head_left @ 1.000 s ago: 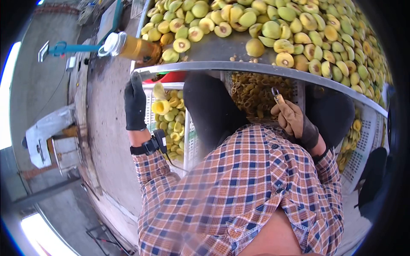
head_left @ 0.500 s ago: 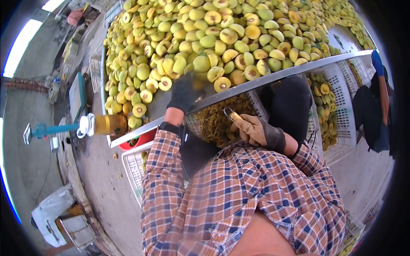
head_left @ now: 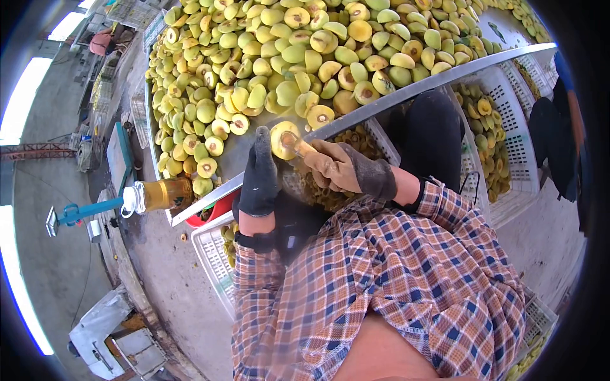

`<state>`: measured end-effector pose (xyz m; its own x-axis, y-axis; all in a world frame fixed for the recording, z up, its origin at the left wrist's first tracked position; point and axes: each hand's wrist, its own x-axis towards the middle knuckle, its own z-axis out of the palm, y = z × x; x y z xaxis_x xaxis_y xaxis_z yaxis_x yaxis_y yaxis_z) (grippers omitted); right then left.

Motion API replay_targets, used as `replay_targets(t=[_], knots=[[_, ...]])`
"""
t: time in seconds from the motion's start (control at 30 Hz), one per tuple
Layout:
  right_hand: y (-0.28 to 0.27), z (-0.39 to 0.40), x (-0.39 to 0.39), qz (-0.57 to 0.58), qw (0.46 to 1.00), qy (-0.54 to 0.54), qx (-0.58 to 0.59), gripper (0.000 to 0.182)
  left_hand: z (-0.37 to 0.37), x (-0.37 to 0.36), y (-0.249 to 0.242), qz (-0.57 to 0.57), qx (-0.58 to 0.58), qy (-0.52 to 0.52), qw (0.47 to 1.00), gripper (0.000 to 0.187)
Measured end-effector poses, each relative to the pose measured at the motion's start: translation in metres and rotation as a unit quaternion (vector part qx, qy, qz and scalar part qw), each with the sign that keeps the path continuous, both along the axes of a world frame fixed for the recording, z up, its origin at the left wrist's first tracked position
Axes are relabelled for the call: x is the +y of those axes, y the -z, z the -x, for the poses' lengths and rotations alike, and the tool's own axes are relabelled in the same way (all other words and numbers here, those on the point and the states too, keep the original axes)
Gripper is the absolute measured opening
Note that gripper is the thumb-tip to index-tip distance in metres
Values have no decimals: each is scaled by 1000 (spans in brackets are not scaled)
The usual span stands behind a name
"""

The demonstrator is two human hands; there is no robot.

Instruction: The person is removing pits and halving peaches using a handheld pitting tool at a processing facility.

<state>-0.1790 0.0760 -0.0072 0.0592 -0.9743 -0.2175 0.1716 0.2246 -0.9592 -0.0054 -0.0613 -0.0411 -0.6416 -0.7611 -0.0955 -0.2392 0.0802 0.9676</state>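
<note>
One metal counter [head_left: 244, 149]: widest thing here, its raised rim running just beyond both hands; that edge looks like the nearest obstacle to a forward reach.
Halved fruits [head_left: 293, 53]: a broad green-yellow heap on the counter, many cut faces up with brown centres showing.
Co-worker [head_left: 546, 133]: partly visible in dark clothing at the far right edge, apart from the person's hands.
Right-hand crate [head_left: 518, 127]: white, perforated, holding more fruit pieces, beside the person's right knee [head_left: 435, 124].
Left-hand crate [head_left: 213, 254]: white too, below the counter, fruit inside mostly hidden.
Bottle [head_left: 162, 193]: amber contents, white lid, lying across the counter's left corner.
Red container [head_left: 223, 206]: under the rim, largely covered.
Right hand [head_left: 346, 168]: tan glove, grip closed around the tool's handle.
Left hand [head_left: 259, 178]: black glove, fingers straight and together beside the fruit half; it appears to hold it, but the thumb is hidden and I cannot tell how firmly.
Fruit half [head_left: 278, 134]: between the hands, near the rim, cut face towards the right hand.
Hand tool [head_left: 305, 149]: its working end is now at the middle of that face, so both hands are engaged with one piece.
</note>
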Motion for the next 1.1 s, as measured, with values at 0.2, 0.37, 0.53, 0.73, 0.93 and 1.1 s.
replay_targets(t=[0.2, 0.37, 0.53, 0.73, 0.93, 1.1], knots=[[20, -4, -4, 55, 998, 21, -23, 31, 26, 27, -29, 3, 95, -41, 995, 61], [44, 13, -5, 282, 916, 62, 279, 34, 5, 5, -25, 59, -19, 85, 994, 44], [1, 10, 1, -65, 991, -38, -108, 41, 29, 35, -20, -34, 146, -74, 986, 49], [2, -2, 9, -37, 989, -78, -122, 51, 31, 39, -26, 143, 79, -72, 984, 55], [17, 3, 9, -113, 892, -190, -394, 52, 27, 23, -24, 56, 111, -9, 992, 24], [41, 0, 11, -67, 863, -229, -444, 43, 31, 21, -7, -322, 331, 14, 887, 29]])
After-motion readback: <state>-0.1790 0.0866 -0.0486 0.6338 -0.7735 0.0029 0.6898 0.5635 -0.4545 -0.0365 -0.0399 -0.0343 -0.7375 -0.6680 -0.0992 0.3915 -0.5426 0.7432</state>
